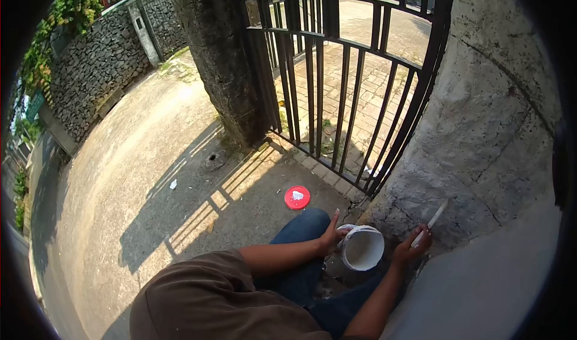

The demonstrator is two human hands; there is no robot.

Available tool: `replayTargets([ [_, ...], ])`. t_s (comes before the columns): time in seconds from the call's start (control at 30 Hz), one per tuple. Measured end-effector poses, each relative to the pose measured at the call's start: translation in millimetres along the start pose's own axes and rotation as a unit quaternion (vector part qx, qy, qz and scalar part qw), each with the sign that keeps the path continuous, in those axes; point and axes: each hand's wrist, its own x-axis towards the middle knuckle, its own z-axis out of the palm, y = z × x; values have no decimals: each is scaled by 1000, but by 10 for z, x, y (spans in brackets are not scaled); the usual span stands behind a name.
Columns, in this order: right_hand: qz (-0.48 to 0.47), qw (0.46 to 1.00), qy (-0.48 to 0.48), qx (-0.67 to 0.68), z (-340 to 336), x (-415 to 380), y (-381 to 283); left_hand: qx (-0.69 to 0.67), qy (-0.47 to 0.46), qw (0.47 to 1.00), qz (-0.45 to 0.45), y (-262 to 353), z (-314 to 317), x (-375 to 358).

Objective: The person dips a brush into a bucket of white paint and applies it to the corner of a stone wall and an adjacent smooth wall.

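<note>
1. The left hand (pixel 329 236) grips the rim of the white bucket (pixel 362 248), which sits on the ground between the person's knees, near the foot of the concrete pillar (pixel 475 136). Keep that hold firm so the bucket stays upright.
2. The right hand (pixel 410 248) is clenched round a thin white tool (pixel 430 222), probably a brush or scraper; its tip touches the pillar. Work it in short, even strokes.
3. The red lid (pixel 297 197) lies on the pavement, just beyond the knee, left of the black gate (pixel 342 88).
</note>
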Motion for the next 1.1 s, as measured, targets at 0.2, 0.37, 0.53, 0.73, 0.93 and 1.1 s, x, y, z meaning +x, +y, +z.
replayTargets([
  [0.2,143,984,-97,52,-9,-155,477,-7,60,998,-6,64,198,-120],
  [0.37,139,982,-125,33,138,-263,563,-10,17,999,-27,55,118,-107],
  [0.53,232,961,-143,46,57,-199,337,-12,84,996,-39,66,165,-163],
  [0.73,221,964,-147,31,265,-477,821,13,54,998,2,-17,36,-12],
  [0.93,283,938,-179,88,177,-432,562,-15,51,998,-19,68,114,-198],
  [1.1,202,972,-114,39,277,-557,559,4,5,1000,-1,132,160,-301],
])
